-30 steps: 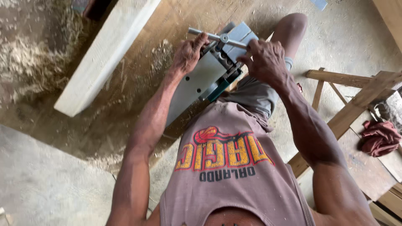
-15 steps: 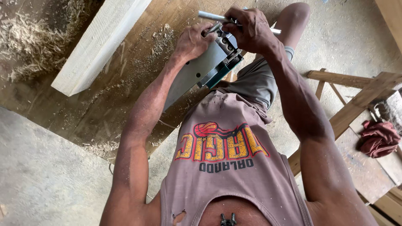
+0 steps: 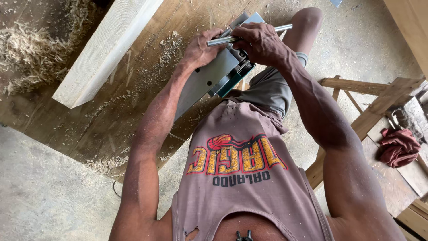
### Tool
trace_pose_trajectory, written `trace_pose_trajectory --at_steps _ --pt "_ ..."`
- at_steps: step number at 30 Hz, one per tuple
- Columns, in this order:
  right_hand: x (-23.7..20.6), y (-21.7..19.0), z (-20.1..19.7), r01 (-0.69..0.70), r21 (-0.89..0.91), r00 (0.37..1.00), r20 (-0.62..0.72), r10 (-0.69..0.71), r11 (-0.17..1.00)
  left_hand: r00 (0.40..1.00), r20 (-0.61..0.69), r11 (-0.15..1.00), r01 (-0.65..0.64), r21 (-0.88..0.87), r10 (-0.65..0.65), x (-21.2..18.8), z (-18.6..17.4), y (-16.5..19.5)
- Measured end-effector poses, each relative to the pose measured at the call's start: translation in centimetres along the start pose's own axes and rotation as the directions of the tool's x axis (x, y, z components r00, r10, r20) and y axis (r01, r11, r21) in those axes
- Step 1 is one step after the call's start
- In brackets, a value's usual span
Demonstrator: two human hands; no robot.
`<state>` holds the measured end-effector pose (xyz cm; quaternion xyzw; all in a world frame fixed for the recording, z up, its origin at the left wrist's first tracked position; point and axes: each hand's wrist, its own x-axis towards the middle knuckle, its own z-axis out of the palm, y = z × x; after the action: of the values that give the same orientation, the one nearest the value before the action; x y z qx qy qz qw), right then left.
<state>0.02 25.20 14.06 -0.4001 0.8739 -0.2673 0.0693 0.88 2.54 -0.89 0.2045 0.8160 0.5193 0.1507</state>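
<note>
Both grips closed: left hand [image 3: 203, 47] steadies the upturned electric planer [image 3: 209, 78] on the worktop [image 3: 133, 107] so my right hand [image 3: 261, 42] can work the metal T-wrench [image 3: 223, 40] at its blade end.

woodworking shop: shavings [image 3: 26, 53], timber [image 3: 107, 49], workbench [image 3: 133, 111].

The hands [image 3: 236, 44] cover the metal rod's [image 3: 281, 28] middle and the planer's [image 3: 209, 78] top.

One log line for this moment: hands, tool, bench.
left hand: steadies planer | right hand: grips metal rod over planer | bench: wood shavings, pale beam
</note>
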Motion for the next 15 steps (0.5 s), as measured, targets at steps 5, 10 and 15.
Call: trace_pose_trajectory --at_steps 5,10,15 --pt "-0.2 -0.7 0.0 -0.097 0.017 0.995 -0.008 0.097 0.995 0.938 -0.036 0.919 -0.346 -0.187 0.346 -1.1 -2.1 1.0" --pt "-0.5 -0.8 0.6 -0.135 -0.04 0.991 -0.011 0.135 0.99 0.94 0.107 0.94 0.308 0.149 -0.325 -1.0 -1.9 4.1" --pt "-0.5 -0.1 0.7 -0.134 -0.035 0.99 0.034 0.135 0.99 0.982 0.019 0.981 -0.188 -0.05 0.189 -0.9 -3.1 4.9"
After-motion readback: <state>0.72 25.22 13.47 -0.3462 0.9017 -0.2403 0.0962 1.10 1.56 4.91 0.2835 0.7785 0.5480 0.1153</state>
